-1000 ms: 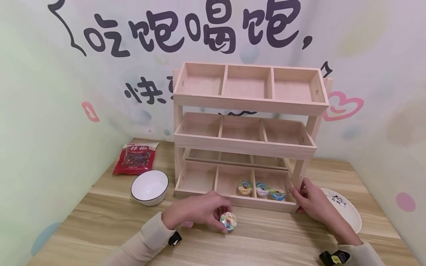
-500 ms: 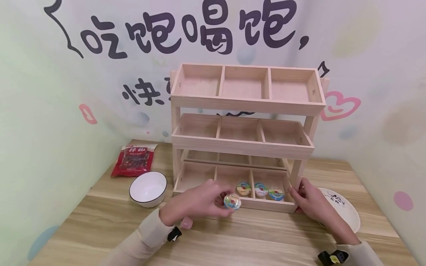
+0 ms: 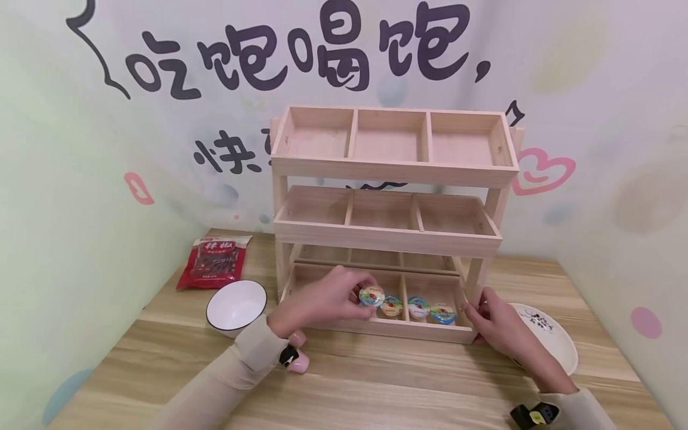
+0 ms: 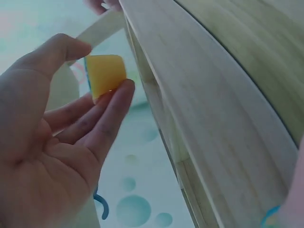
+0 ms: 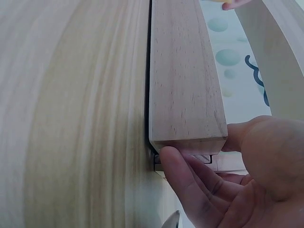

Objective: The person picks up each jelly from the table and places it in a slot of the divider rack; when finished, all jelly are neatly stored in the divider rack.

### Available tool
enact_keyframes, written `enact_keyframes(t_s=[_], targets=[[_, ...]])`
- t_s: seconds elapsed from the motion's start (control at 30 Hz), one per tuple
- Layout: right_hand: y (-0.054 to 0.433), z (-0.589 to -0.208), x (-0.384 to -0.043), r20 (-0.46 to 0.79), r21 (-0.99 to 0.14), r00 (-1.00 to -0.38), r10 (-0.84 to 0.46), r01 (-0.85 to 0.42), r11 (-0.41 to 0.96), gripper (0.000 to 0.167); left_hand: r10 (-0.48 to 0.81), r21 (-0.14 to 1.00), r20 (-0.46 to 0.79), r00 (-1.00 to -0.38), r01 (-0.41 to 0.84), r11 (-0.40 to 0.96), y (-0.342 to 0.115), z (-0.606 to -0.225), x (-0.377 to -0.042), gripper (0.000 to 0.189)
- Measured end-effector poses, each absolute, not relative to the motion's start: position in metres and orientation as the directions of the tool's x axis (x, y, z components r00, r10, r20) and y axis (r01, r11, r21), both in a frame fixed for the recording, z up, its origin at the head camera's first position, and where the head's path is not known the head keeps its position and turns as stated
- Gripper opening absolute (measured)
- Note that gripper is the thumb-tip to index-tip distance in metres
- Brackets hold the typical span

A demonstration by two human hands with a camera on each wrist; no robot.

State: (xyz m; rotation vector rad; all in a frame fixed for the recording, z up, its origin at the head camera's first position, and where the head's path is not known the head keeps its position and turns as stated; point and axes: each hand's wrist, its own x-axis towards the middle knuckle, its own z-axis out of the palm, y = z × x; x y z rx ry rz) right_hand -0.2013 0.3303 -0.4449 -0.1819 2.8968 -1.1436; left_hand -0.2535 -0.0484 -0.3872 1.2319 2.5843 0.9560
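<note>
My left hand (image 3: 325, 301) pinches a small jelly cup (image 3: 371, 295) with a printed foil lid, above the middle compartment of the three-tier wooden rack's bottom tray (image 3: 387, 326). In the left wrist view the cup's yellow body (image 4: 106, 73) sits between thumb and fingertips. One jelly cup (image 3: 392, 306) lies in that compartment, close beside the held one. Two others, a jelly cup (image 3: 418, 307) and a blue-rimmed jelly cup (image 3: 443, 313), are in the right compartment. My right hand (image 3: 500, 325) grips the tray's right front corner, thumb and fingers around the board end (image 5: 190, 95).
Two small pink things (image 3: 298, 362) lie on the table below my left wrist, partly hidden. A white bowl (image 3: 236, 304) and a red packet (image 3: 212, 263) stand left of the rack. At the right lies a white plate (image 3: 559, 346), partly behind my right hand.
My left hand has lifted the jelly cup from the table in front of the rack, up and over the bottom tray's front board. The right hand keeps its hold on the corner.
</note>
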Motion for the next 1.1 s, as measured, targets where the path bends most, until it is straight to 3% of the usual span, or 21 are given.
enact_keyframes(t_s=[0.43,0.67,0.9,1.1], targets=[[0.331,-0.445,-0.200,-0.003,-0.684,-0.994,-0.105,-0.075,0.726,0.046,0.751,0.468,0.020,-0.660,0.670,0.576,-0.038,-0.405,-0.274,0.019],[0.330,-0.443,-0.201,-0.002,-0.686,-0.995,-0.104,-0.074,0.724,0.044,0.758,0.413,-0.056,-0.649,0.677,0.610,-0.035,-0.399,-0.275,0.028],[0.330,-0.444,-0.202,-0.010,-0.687,-0.994,-0.109,-0.073,0.723,0.043,0.760,0.357,-0.068,-0.646,0.696,0.623,-0.031,-0.395,-0.272,0.024],[0.330,-0.444,-0.202,-0.018,-0.685,-0.995,-0.099,-0.060,0.726,0.042,0.752,0.338,-0.082,-0.654,0.692,0.638,-0.031,-0.394,-0.272,0.032]])
